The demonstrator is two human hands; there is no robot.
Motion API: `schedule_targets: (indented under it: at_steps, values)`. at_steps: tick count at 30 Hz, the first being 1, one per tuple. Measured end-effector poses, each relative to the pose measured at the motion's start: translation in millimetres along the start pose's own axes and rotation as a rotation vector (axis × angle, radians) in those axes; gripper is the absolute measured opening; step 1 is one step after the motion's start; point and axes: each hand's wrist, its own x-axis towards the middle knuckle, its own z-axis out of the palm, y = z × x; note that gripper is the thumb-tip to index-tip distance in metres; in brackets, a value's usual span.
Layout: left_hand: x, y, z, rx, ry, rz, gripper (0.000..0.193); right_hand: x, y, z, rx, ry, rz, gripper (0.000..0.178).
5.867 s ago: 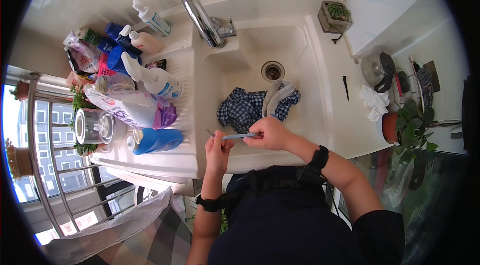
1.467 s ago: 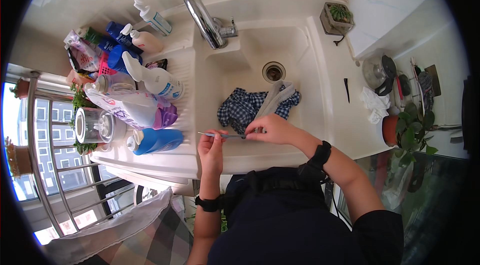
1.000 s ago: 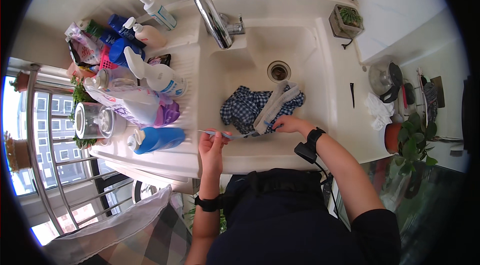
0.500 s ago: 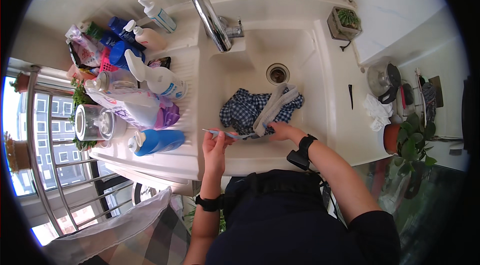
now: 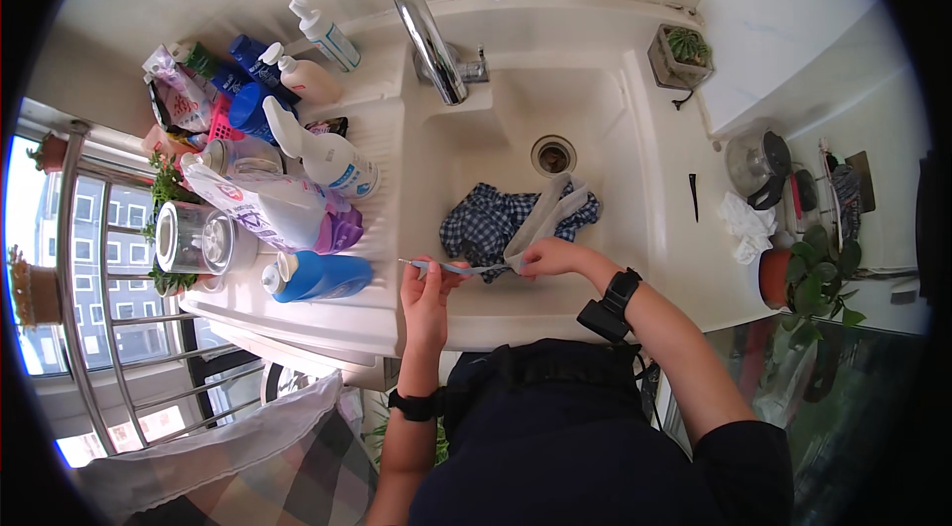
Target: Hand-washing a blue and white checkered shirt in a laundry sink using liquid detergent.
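Observation:
A blue-and-white checked garment (image 5: 474, 219) lies bunched in the white sink (image 5: 451, 144), below the drain (image 5: 553, 156). Its pale grey waistband (image 5: 540, 219) loops up over the cloth. From the band a light blue drawstring (image 5: 483, 271) runs left to my left hand (image 5: 426, 296). That hand is closed, pinching the cord between thumb and fingers with its tip sticking out to the left. My right hand (image 5: 557, 256) is closed on the lower end of the waistband, near where the cord meets it; some of its fingertips are hidden.
The faucet (image 5: 426, 35) arches over the sink's far left. Left on the drainboard stand a spray bottle (image 5: 327, 161), a blue bottle (image 5: 322, 278) and several other containers. A potted cactus (image 5: 684, 60), crumpled white tissue (image 5: 746, 224) and leafy plant (image 5: 818, 278) sit at right.
My right hand has shifted slightly left and up along the waistband, which looks narrower and more folded now. My left hand has hardly moved and still pinches the drawstring. The view has shifted slightly.

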Motion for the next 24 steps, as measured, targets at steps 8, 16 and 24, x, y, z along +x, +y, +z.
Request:
schedule_targets:
  at_steps: [8, 16, 24]
  values:
    - [0, -4, 13, 0.147, -0.062, -0.02, 0.009, -62, -99, -27, 0.618, 0.022, -0.3, 0.022]
    - [-3, -21, 17, 0.067, -0.191, -0.121, 0.012, -55, -115, -7, 0.448, 0.235, -0.332, 0.019]
    - [-2, -25, 17, -0.141, 0.002, -0.185, 0.018, -32, -94, 11, 0.585, 0.408, -0.331, 0.022]
